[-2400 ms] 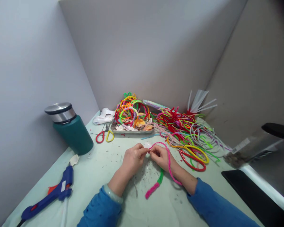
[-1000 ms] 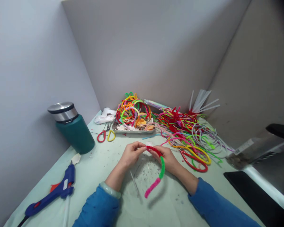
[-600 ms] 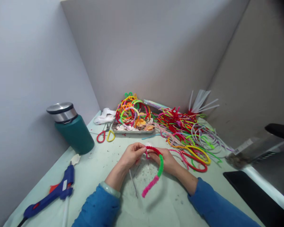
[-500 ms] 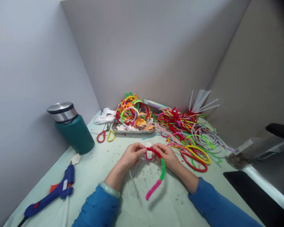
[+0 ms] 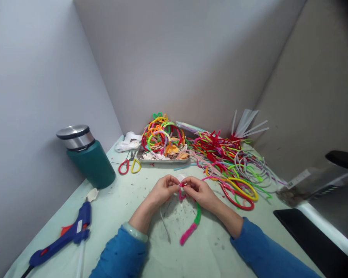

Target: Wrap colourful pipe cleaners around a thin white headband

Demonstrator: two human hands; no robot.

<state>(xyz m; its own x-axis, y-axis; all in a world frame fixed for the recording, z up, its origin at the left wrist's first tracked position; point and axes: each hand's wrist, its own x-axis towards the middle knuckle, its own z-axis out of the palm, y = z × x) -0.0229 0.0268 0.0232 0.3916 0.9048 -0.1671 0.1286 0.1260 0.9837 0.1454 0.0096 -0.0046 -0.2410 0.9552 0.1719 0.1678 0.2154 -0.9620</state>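
Note:
Both hands meet over the middle of the table and pinch a coloured pipe cleaner. My left hand has thumb and forefinger closed on its pink-red end. Close beside it, my right hand is closed on the same end, fingertips almost touching the left ones. A small pink-red loop hangs just under the fingertips. From below my right hand the green part curves down to a fuzzy pink tip; the stretch behind the fingers is hidden. A thin grey strand runs down below my left hand; its upper end is hidden.
A metal tray holds bent pipe cleaner shapes. To its right lies a heap of pipe cleaners. Scissors with red and yellow handles, a green flask and a blue glue gun stand or lie left. A clear container is right.
My right hand has turned, and its fingertips have drawn in to my left ones. The red stretch is now mostly covered, and the hanging green and pink part has shifted slightly.

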